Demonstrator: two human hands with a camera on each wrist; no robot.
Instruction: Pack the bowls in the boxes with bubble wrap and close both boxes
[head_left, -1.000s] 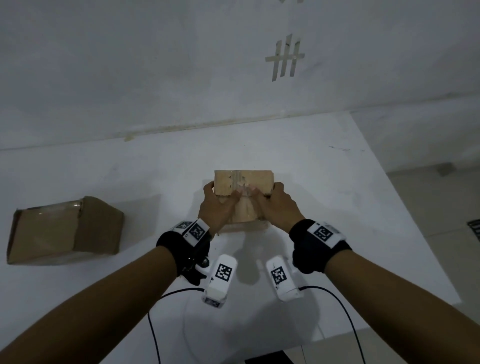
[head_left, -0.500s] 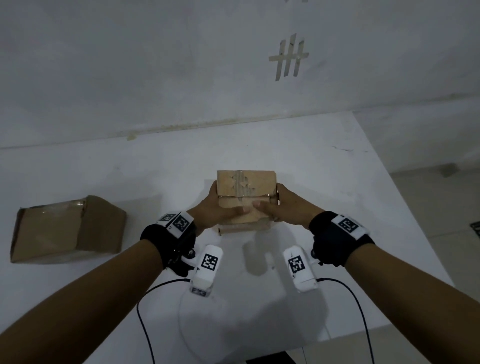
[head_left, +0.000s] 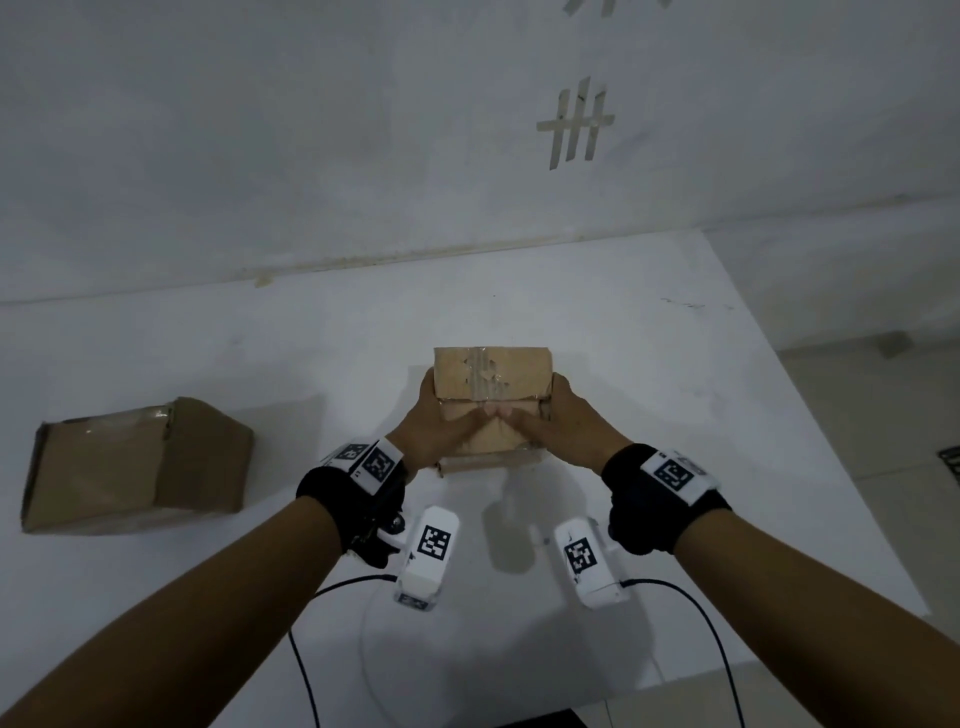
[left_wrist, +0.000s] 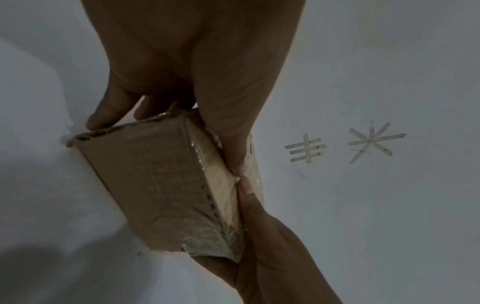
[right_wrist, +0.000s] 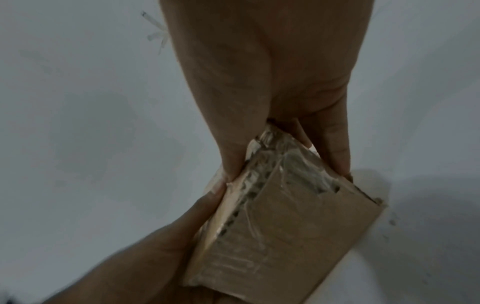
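Bare forearms, no sleeves. Black wrist band (head_left: 353, 493) on left arm, black wrist band (head_left: 660, 509) on right. Each band carries white block with black square-pattern marker. White camera unit (head_left: 428, 556) under left wrist, white camera unit (head_left: 589, 564) under right, both marker-tagged. Thin black cable (head_left: 304, 665) trails from each.

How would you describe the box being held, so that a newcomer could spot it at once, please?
On the white table, look to the middle near the front edge, where both hands meet. The small cardboard box sits between the left hand and right hand, with torn tape on top; the larger box lies untouched at the left.
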